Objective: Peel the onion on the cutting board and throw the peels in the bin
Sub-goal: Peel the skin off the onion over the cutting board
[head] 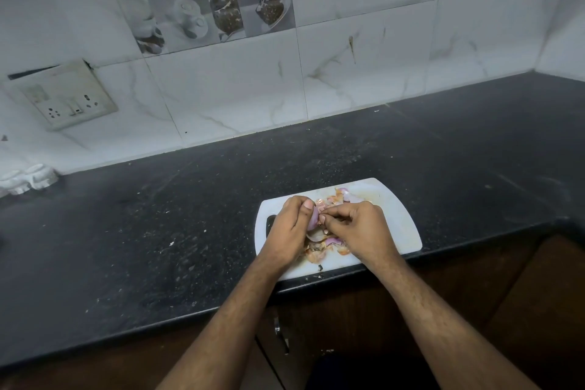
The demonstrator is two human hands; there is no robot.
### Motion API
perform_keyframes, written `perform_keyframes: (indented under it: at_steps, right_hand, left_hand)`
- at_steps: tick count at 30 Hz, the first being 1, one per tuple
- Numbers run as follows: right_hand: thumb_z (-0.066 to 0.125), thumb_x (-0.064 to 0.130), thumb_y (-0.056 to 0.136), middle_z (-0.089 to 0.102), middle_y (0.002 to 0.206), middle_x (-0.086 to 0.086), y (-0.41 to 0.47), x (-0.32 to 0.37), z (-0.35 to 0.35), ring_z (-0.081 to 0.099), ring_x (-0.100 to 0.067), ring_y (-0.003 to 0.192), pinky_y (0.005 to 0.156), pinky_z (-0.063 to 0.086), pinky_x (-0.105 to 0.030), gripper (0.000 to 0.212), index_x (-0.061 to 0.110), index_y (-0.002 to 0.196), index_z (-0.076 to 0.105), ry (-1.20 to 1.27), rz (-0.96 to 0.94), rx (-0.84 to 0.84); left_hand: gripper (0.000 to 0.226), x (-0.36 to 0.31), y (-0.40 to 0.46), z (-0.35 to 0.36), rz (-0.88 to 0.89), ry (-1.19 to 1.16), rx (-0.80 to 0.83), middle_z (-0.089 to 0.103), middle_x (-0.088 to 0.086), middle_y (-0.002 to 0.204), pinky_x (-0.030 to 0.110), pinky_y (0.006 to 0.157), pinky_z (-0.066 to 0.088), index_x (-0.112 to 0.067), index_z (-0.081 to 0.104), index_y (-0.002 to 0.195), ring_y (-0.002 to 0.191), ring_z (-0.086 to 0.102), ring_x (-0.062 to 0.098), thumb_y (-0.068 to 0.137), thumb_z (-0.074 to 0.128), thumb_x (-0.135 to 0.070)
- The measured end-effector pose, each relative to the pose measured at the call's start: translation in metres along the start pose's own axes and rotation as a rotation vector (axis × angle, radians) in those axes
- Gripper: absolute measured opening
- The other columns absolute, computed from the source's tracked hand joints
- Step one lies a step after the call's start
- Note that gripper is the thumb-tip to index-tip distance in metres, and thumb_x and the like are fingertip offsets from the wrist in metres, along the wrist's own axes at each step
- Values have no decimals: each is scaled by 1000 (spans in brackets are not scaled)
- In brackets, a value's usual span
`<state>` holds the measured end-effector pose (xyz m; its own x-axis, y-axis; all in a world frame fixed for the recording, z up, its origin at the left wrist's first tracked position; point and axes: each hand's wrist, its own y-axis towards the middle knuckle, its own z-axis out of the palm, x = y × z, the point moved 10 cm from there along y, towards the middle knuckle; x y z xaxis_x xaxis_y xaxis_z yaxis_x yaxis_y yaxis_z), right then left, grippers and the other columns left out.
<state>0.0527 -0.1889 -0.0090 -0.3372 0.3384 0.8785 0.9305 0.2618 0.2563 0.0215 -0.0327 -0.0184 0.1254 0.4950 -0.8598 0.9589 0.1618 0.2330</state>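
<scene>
Dark table (158, 231) carried my cutting board (395, 215); left hand (286, 231) gripped the onion (312, 219), right hand (354, 225) pinched skin. Loose peels (319, 250) risked scattering off the edge.

Tabletop (190, 225): black, speckled, scattered with pale crumbs. On it: white board (392, 218) at the front edge, strewn with peels (316, 253); white moulded object (28, 179) at far left by the wall.
</scene>
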Motion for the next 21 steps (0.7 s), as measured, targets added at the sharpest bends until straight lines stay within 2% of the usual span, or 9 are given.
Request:
perform_keyframes:
  at_steps: [7,11,16,19,21]
  right_hand:
    - [77,20,89,75,74,16,-6,10,-4,70,4,74,68,53,-9,10,23,97,82,-22,-57,-75]
    - [77,22,89,75,74,14,-8,11,-5,70,1,74,67,55,-12,6,22,92,82,3,-54,-94]
    - [70,21,95,75,80,16,-8,11,-5,68,8,77,64,51,-7,9,21,99,79,26,-55,-85]
    - [62,20,101,74,90,18,-7,16,-5,67,9,86,72,49,-5,16,22,107,77,-11,-113,-92]
    - [64,24,100,75,96,19,-7,19,-3,67,7,90,78,50,-7,17,22,110,77,-20,-146,-76]
  left_hand:
    - [46,0,-1,1,-20,-30,-4,71,3,110,46,99,54,-19,65,108,107,67,21,103,37,-56]
    - [41,2,-3,1,-48,-83,-3,73,6,110,45,100,54,-16,66,108,107,68,23,111,40,-47]
    - [38,5,-3,1,-85,-114,-7,74,3,110,43,102,54,-20,68,109,108,68,22,112,40,-46]
    - [37,7,-4,0,-107,-141,-16,74,0,109,42,102,55,-23,67,108,108,69,20,113,40,-47]
    - [38,8,-4,-1,-120,-174,-23,74,0,107,42,102,55,-25,68,106,106,69,18,112,40,-49]
